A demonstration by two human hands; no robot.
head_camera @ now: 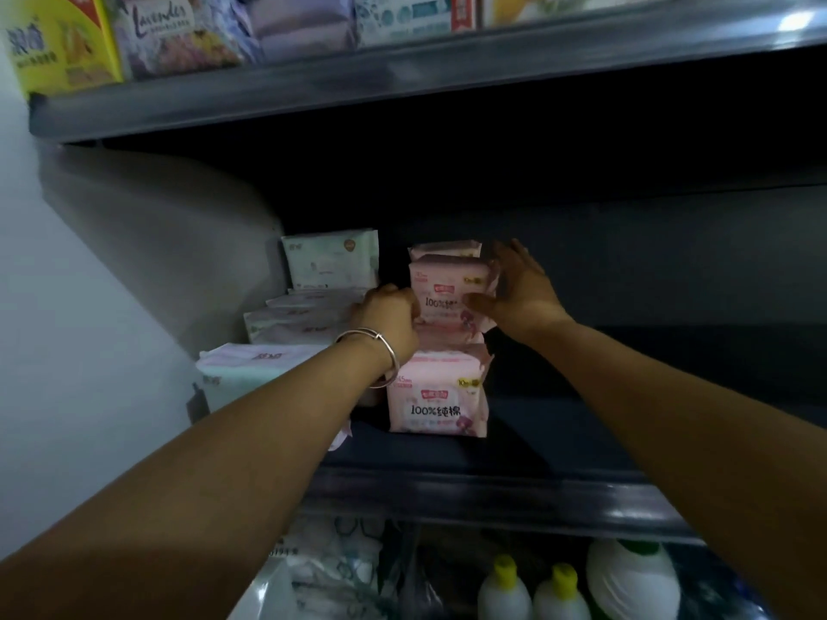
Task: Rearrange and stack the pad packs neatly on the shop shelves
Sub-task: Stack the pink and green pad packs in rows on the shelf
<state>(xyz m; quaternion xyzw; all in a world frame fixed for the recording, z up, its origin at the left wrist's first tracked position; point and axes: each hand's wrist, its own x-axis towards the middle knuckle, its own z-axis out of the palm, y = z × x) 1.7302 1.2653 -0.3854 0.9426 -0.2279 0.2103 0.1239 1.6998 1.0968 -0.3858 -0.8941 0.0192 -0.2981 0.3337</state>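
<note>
On the dark middle shelf (581, 422) stands a row of pink pad packs. The front pink pack (436, 402) stands upright near the shelf's edge. Behind it a second pink pack (447, 290) is held between both hands. My left hand (389, 317), with a silver bangle on the wrist, grips its left edge. My right hand (514, 288) presses flat against its right side, thumb across the front. Another pink pack (445, 250) shows behind it. To the left lie several white and pale green packs (286, 322), one standing upright (331, 261) at the back.
The upper shelf (402, 78) carries a yellow box (58, 42), a lavender pack (174, 33) and other packs. Below the middle shelf's front lip stand white bottles with yellow caps (532, 592) and plastic-wrapped goods (340, 575). A pale wall (67, 306) closes the left side.
</note>
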